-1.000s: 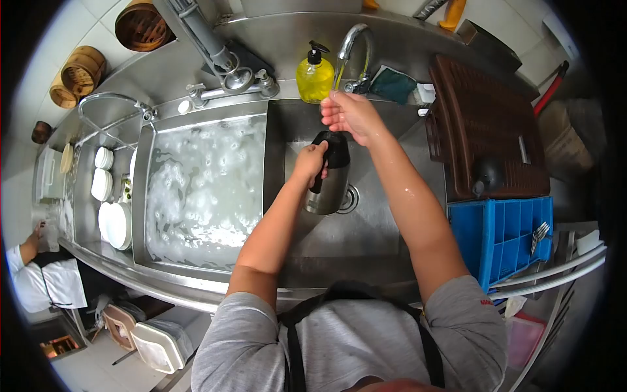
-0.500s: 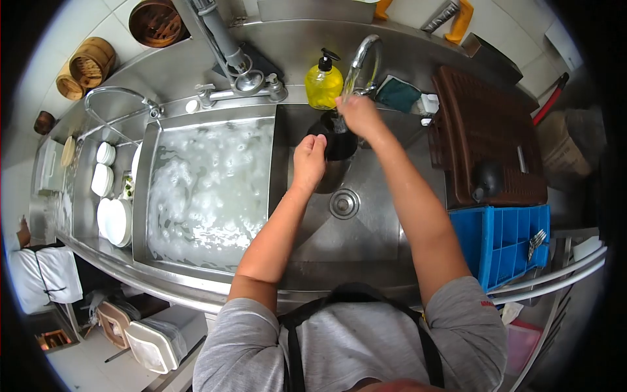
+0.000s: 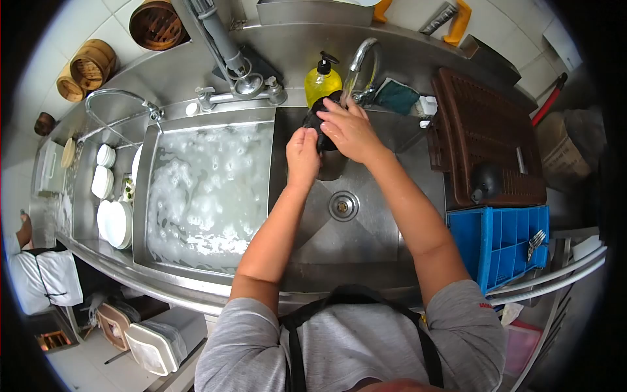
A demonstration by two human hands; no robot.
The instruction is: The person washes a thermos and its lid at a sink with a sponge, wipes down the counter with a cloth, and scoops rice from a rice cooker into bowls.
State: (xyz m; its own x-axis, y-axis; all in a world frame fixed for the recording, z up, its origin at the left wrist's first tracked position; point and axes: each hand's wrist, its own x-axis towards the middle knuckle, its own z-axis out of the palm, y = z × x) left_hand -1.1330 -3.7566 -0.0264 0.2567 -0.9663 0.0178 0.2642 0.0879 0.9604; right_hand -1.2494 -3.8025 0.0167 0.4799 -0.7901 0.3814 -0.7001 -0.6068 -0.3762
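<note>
Under the running tap [image 3: 363, 59], my left hand [image 3: 303, 157] grips the near-left edge of a black rounded dish [image 3: 316, 117], thumb on top. Much of the dish is hidden by my hands, so its exact kind is unclear. My right hand [image 3: 349, 130] lies with fingers stretched out across its upper face, in the stream of water. Just behind the dish stands a yellow soap bottle [image 3: 322, 83] with a black pump. Below both hands is the steel sink basin [image 3: 372, 228] with a round drain [image 3: 343, 206].
Left of the basin is a sink of sudsy water [image 3: 206, 196]. White dishes [image 3: 116, 224] stack farther left. On the right lie a brown rack [image 3: 493, 130] with a black spoon-like utensil [image 3: 484, 181] and a blue cutlery tray [image 3: 513, 245] holding forks. Another person [image 3: 49, 277] stands at far left.
My right hand has come down from the tap stream onto the dish, its fingers now spread flat. The dish has tilted, and my left hand has shifted slightly left and toward me.
</note>
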